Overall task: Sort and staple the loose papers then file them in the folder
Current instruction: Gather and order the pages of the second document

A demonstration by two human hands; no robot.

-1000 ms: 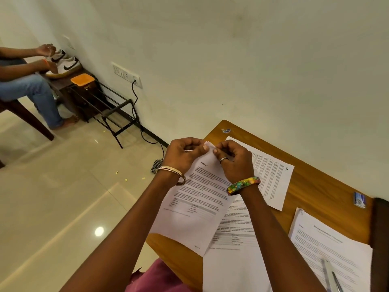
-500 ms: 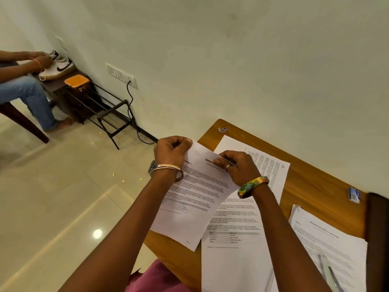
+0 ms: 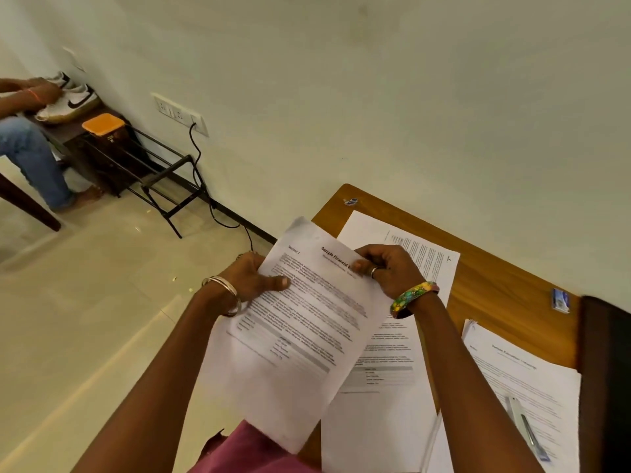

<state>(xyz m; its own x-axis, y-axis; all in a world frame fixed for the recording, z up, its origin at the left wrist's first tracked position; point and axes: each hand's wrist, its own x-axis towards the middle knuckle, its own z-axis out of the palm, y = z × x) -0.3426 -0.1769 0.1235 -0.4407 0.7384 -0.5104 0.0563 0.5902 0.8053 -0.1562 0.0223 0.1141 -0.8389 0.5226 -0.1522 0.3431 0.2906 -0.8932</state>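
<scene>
Gripping a printed sheet (image 3: 300,322) off the tabletop's (image 3: 495,291) left edge, both hands, left hand (image 3: 254,279) and right hand (image 3: 389,269), risk creasing it if they pinch harder.

The held sheet (image 3: 300,322) reads "Sample Financial S…" and "Section 1"

- A wooden table (image 3: 505,295) is being set against the wall.
- Printed sheets (image 3: 386,387) are being carried at its middle.
- A paper stack (image 3: 512,377) with a pen (image 3: 527,430) is being carried on the right.
- A small blue box (image 3: 560,300) is being carried near the wall.
</scene>
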